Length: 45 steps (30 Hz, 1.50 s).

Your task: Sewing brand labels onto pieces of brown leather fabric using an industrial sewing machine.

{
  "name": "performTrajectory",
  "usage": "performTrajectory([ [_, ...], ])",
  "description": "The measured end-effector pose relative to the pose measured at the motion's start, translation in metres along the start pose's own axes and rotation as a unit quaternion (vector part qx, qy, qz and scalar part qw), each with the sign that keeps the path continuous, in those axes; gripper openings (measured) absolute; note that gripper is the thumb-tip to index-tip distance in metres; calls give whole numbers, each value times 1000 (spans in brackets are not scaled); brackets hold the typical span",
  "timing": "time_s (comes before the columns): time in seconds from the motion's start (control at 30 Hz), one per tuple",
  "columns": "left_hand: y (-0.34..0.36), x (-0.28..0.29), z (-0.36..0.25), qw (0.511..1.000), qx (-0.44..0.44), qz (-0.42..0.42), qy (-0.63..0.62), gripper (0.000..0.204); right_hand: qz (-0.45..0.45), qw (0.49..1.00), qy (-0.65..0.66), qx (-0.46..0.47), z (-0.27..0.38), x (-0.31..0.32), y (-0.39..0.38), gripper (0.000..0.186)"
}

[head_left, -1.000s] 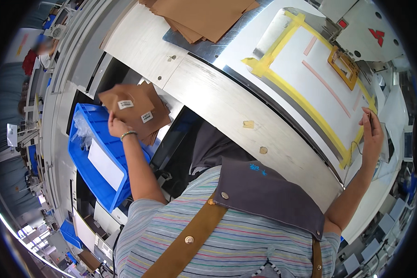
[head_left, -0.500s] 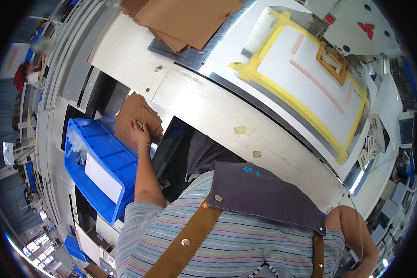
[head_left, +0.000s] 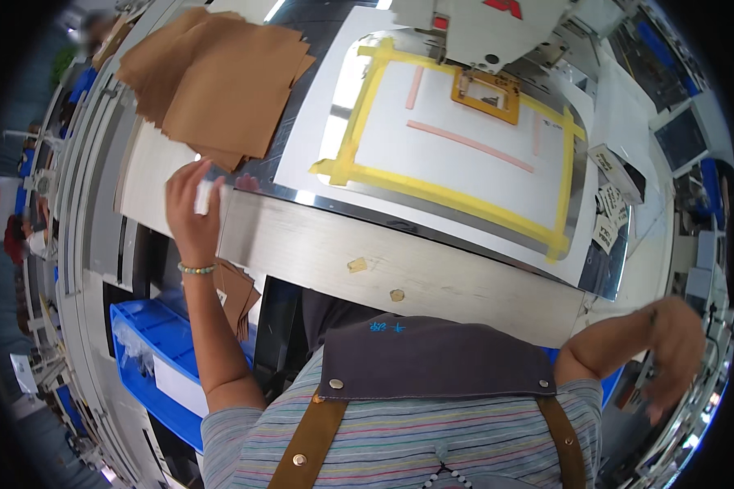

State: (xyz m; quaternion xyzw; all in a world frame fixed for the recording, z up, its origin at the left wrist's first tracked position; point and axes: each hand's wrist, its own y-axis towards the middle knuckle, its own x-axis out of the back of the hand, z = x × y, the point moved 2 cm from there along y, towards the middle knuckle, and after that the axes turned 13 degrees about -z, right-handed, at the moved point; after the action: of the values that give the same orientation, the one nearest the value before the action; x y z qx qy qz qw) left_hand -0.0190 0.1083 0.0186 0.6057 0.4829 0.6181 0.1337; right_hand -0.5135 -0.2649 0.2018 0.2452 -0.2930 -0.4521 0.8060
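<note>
My left hand (head_left: 192, 204) is raised over the near edge of the white worktop (head_left: 302, 236), beside a fanned pile of brown sheets (head_left: 228, 90). Its fingers are bent, the thumb stands apart from them, and I see nothing held. Off to the right, my right hand (head_left: 677, 350) hangs in the air from a bent wrist, loose fingers pointing down, slightly blurred, with nothing visible in them. A second, smaller stack of brown pieces (head_left: 238, 297) lies lower down, partly hidden behind my left forearm.
A white machine head (head_left: 497, 33) with a yellow frame (head_left: 485, 96) stands over a white sheet (head_left: 457, 147) bordered by yellow tape. At the lower left is a blue bin (head_left: 151, 326) holding clear plastic and a white sheet. Small printed cards (head_left: 607, 216) lie at the right.
My left hand has left the smaller brown stack and moved up to the large pile's near edge. My right hand has risen into fuller view. The whole view has turned.
</note>
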Motion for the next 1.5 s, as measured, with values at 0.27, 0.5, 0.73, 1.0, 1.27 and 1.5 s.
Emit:
performTrajectory([
  [0.27,38,-96,-52,989,-59,110,73,28,-413,827,-304,-229,-25,-19,-55,39],
  [0.5,47,-116,-20,976,-126,139,107,21,-548,683,-428,-226,18,-27,-101,33],
  [0.73,75,-119,96,869,324,303,-219,23,-644,543,-430,-324,11,-16,-129,21],
  [1.0,122,-95,75,810,357,91,-457,28,-565,497,-560,-347,4,15,-125,28],
  [1.27,54,-164,-43,920,175,205,-284,29,-432,312,-659,-531,-46,47,-134,28],
  [1.5,63,-126,-59,758,401,186,-480,31,-427,497,-601,-458,-91,37,-97,28],
])
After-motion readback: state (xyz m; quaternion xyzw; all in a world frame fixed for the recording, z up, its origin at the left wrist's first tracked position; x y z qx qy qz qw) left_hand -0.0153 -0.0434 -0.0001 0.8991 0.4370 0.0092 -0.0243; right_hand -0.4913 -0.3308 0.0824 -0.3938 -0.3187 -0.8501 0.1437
